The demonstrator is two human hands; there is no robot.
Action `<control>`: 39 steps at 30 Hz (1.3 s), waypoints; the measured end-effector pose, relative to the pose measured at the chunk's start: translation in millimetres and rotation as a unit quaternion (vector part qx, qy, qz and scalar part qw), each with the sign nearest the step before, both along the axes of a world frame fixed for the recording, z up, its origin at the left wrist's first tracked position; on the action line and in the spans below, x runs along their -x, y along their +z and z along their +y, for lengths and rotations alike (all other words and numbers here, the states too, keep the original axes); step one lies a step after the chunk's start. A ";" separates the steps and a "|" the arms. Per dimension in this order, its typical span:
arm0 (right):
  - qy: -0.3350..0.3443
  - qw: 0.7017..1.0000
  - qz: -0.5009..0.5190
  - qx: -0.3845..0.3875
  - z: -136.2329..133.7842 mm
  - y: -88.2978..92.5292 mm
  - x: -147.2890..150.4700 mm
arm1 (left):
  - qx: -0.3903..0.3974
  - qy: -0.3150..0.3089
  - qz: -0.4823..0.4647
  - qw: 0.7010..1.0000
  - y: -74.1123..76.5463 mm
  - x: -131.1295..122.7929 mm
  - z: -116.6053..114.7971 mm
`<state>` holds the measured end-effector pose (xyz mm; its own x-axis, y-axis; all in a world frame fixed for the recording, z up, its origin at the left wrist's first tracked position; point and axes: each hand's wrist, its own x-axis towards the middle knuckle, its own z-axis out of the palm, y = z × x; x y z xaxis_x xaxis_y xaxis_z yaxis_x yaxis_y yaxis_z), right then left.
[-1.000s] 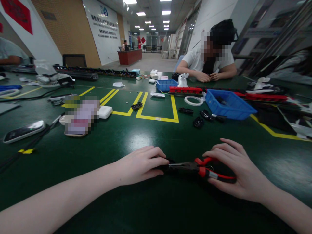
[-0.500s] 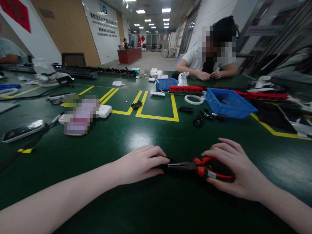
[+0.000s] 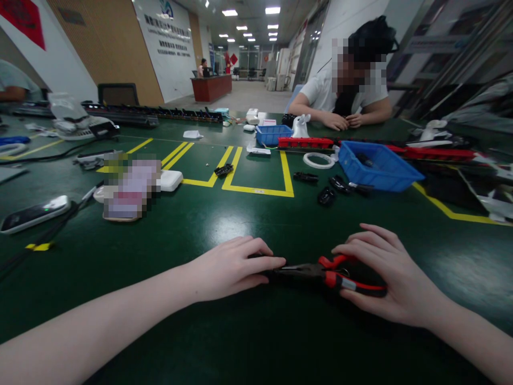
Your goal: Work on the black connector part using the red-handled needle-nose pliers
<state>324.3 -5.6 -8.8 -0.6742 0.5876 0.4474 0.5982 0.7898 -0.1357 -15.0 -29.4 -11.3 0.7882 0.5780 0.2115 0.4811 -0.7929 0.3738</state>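
My right hand (image 3: 395, 283) is wrapped around the red and black handles of a pair of needle-nose pliers (image 3: 331, 274). The pliers' handles are spread, and their jaws point left. At the jaw tips is my left hand (image 3: 236, 269), its fingers closed on a small dark piece that is mostly hidden behind them. I cannot make out what kind of piece it is. Both hands are low over the green table (image 3: 256, 342).
Several small black parts (image 3: 326, 196) lie ahead, beside a blue bin (image 3: 379, 168). A smaller blue bin (image 3: 274, 133) stands farther back by a red strip (image 3: 306, 142). On the left are a phone (image 3: 132, 190) and a white box (image 3: 170, 181). Across the table sits a person (image 3: 340, 101).
My left index finger has moved slightly right, over the plier tips. The right hand keeps its hold on the pliers. The view has tilted a little.
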 end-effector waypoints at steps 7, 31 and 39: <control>0.006 1.000 -0.001 -0.008 1.4 -0.4 -2.4 | -0.006 -0.007 0.005 1.000 2.5 -0.1 -0.5; 0.025 0.999 -0.031 -0.025 6.3 -2.2 -5.8 | -0.006 0.006 0.002 1.000 2.0 -1.0 -1.6; -0.003 1.000 0.016 0.002 0.8 -1.9 0.7 | -0.008 0.005 0.005 1.000 2.1 -1.8 -1.3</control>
